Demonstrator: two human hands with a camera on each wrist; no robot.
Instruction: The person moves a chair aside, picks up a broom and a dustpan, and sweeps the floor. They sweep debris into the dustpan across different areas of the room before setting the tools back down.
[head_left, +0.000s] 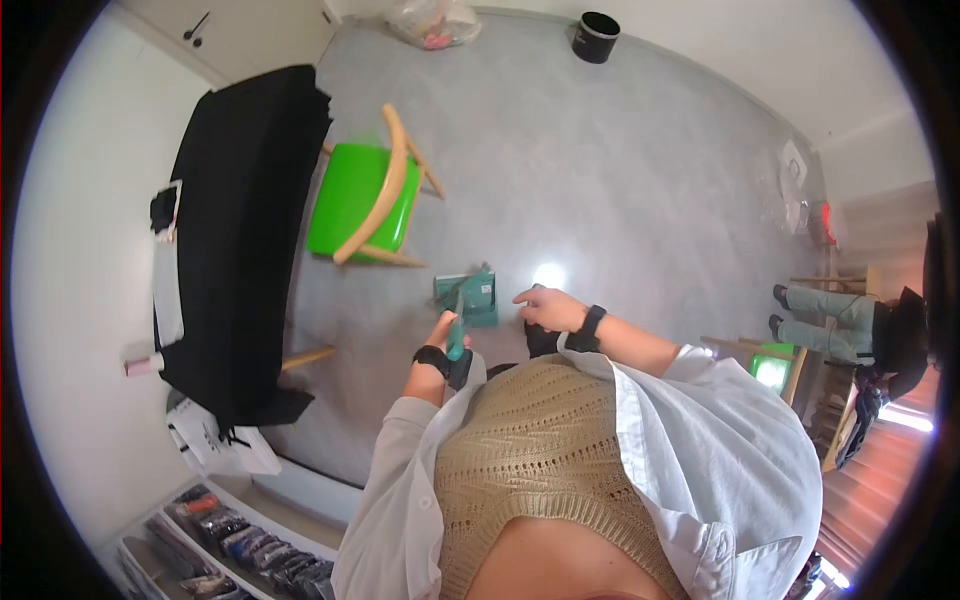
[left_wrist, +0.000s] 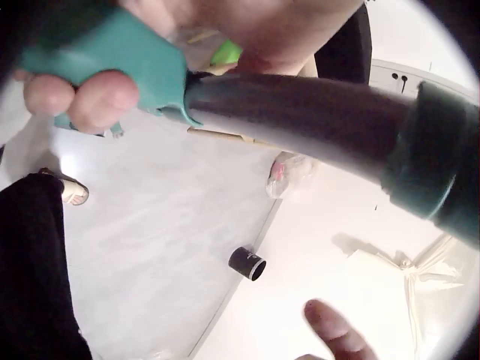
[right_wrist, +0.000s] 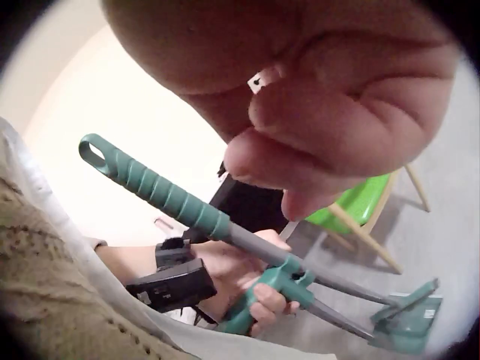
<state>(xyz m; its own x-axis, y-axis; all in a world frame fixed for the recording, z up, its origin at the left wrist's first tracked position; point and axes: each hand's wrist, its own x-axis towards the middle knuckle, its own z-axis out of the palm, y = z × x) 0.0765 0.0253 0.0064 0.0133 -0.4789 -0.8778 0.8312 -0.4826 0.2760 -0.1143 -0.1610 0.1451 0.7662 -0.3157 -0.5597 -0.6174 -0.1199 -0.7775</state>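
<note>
The left hand (head_left: 438, 338) grips the green handle of a long-handled dustpan (head_left: 482, 306), its fingers curled round it in the left wrist view. Beside that handle, a broom's ribbed green grip (right_wrist: 159, 189) and grey shaft (right_wrist: 330, 276) slant down to the pan. The broom's green head (right_wrist: 417, 297) lies against the pan, low by the floor. To the right of the tools, the right hand (head_left: 556, 308) is apart from them, index finger extended and the other fingers loosely curled, with nothing seen in it.
A green-seated chair (head_left: 350, 195) stands ahead left, beside a black-covered table (head_left: 235, 240). Beyond are a black bin (head_left: 596, 40) and a plastic bag (head_left: 432, 22). Boxes of packets (head_left: 250, 545) lie at lower left. Another person (head_left: 885, 330) and more chairs are at right.
</note>
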